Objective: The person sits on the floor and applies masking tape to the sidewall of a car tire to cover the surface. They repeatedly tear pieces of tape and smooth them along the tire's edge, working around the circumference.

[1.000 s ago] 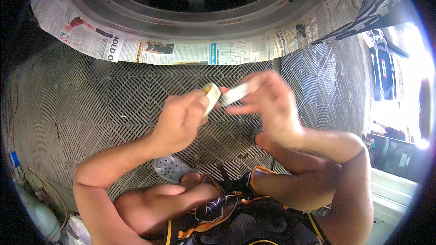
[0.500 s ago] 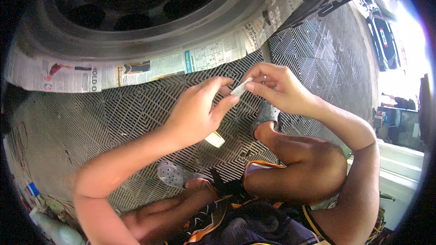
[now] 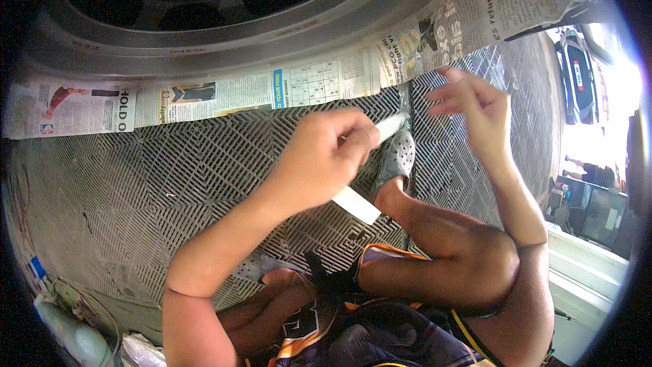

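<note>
A pale strip of what looks like masking tape (image 3: 357, 206) is pinched between the thumb and fingers of my left hand (image 3: 322, 156). One end pokes out past the fingertips, slightly blurred, and a longer tail hangs below the palm. My right hand (image 3: 479, 105) is raised off to the right, fingers apart with nothing in them, close to the newspaper's lower edge. Newspaper sheets (image 3: 224, 98) line the lower side of a grey car wheel (image 3: 224, 61), which fills the top of the view.
Ridged grid floor tiles (image 3: 210, 177) lie beneath my hands. My shoe (image 3: 401, 153) rests between them. At the far right stand a parked car (image 3: 576, 75) and white panels (image 3: 584, 258). Cables and a pale green bottle-like thing (image 3: 78, 333) are at lower left.
My right hand has let go of the strip and swung right and up, opening. My left hand keeps the strip, and more of its tail shows. The view has shifted slightly.
</note>
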Action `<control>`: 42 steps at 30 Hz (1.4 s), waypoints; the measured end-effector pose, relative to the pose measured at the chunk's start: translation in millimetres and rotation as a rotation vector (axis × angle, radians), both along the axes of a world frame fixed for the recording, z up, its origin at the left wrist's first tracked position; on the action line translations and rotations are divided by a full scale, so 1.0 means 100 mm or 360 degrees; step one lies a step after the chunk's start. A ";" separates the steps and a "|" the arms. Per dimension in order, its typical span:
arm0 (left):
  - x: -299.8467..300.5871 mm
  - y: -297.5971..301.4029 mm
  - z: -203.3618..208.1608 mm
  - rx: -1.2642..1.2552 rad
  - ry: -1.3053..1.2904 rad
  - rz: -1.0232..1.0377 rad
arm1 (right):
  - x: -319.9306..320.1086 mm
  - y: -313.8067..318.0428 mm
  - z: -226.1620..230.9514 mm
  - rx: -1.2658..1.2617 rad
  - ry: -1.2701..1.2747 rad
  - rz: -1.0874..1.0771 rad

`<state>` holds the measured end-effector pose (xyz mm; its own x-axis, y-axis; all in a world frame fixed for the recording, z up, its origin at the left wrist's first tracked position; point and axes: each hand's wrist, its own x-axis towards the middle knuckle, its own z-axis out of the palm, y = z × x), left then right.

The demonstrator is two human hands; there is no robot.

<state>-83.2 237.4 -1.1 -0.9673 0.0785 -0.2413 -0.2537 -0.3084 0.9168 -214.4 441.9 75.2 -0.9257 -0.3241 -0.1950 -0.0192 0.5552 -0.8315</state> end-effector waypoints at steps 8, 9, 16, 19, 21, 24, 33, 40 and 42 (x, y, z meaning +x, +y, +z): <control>-0.44 0.03 -0.30 0.1203 -0.0127 0.0291 | -0.05 -0.09 -0.43 -0.0100 -0.0268 0.0355; -0.48 0.06 -0.37 0.1216 -0.0133 0.0302 | 0.00 -0.23 -0.35 -0.0285 -0.0401 0.0288; -0.60 0.13 -0.52 0.1435 -0.0273 0.0370 | -0.12 -0.14 -0.58 -0.0562 -0.0753 0.0239; -0.62 0.17 -0.49 0.1400 -0.0364 0.0374 | -0.09 -0.18 -0.53 -0.0480 -0.0807 0.0147; -0.64 0.19 -0.45 0.1373 -0.0398 0.0384 | -0.13 -0.12 -0.57 -0.0459 -0.0785 0.0225; -0.68 0.25 -0.41 0.1320 -0.0457 0.0444 | -0.20 -0.03 -0.61 -0.0521 -0.0874 0.0229; -0.66 0.29 -0.35 0.1215 -0.0488 0.0490 | -0.05 -0.26 -0.47 -0.0613 -0.0846 0.0038; -0.72 0.33 -0.40 0.1062 -0.0493 0.0512 | -0.06 -0.25 -0.47 -0.0483 -0.0829 0.0145; -0.75 0.36 -0.33 0.0991 -0.0561 0.0606 | -0.06 -0.25 -0.52 -0.0507 -0.0805 0.0131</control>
<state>-158.2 273.5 -34.5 -0.8300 -0.0204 -0.5574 -0.2704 -0.8592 0.4342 -220.2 417.3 23.0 -0.7128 -0.5055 -0.4863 0.3898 0.2909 -0.8737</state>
